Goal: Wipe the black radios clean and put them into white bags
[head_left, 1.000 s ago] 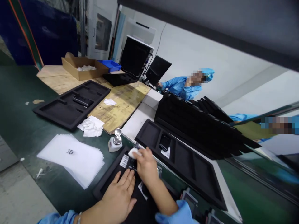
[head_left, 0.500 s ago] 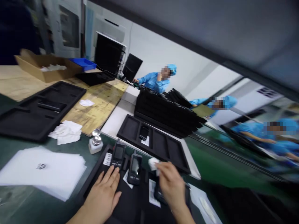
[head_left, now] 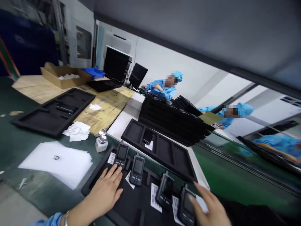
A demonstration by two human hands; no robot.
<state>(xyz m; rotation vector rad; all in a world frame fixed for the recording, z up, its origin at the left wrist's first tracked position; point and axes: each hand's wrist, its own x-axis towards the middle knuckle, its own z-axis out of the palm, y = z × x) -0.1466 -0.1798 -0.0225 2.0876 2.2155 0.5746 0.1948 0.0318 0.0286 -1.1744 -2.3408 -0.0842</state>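
Observation:
My left hand [head_left: 105,190] lies flat with fingers spread in the black foam tray [head_left: 128,204]. Its fingertips touch the lower end of the leftmost handheld radio [head_left: 122,153], which has a screen and a stub antenna. Another handheld radio [head_left: 137,169] lies beside it, and a third radio [head_left: 165,190] lies further right. At the rightmost radio [head_left: 187,205], my right hand [head_left: 210,207] has thumb and forefinger apart, the thumb over the screen's edge. White between these fingers may be the sheet behind. Barcode labels [head_left: 156,197] stick out beside the radios.
A white pump bottle [head_left: 101,144], crumpled wipes [head_left: 77,131] and a stack of white sheets [head_left: 58,161] lie left. Other foam trays [head_left: 164,150] stand ahead, some piled up [head_left: 174,119]. Co-workers in blue [head_left: 162,89] sit beyond. A shelf [head_left: 188,34] hangs overhead.
My right hand has moved right, from the third radio to the rightmost one. The white wipe it pinched no longer shows clearly. My left hand stays by the leftmost radio.

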